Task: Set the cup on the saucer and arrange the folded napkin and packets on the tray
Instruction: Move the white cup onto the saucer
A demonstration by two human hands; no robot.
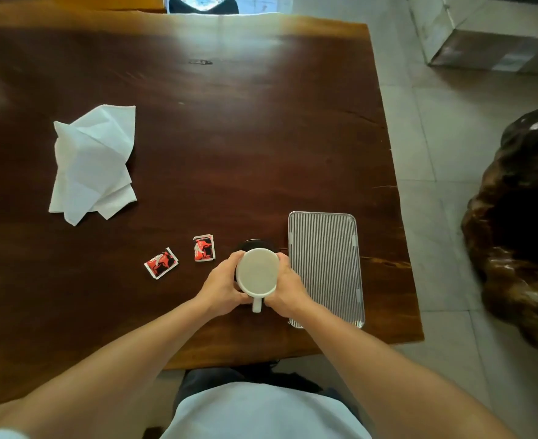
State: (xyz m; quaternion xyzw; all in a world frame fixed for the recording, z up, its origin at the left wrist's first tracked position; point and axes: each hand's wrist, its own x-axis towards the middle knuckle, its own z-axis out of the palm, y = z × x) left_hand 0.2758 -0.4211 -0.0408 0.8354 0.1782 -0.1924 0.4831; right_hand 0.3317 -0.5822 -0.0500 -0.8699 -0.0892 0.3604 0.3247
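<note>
A white cup with its handle toward me is held between both hands over a dark saucer, of which only the far rim shows. My left hand grips the cup's left side and my right hand grips its right side. Whether the cup rests on the saucer I cannot tell. Two red packets lie to the left, one near the saucer and another farther left. A loosely folded white napkin lies at the far left. The ribbed metal tray sits just right of the cup.
The dark wooden table ends close behind the tray on the right, above a tiled floor. A large dark carved wooden block stands on the floor at the right. A pale box sits at the top right.
</note>
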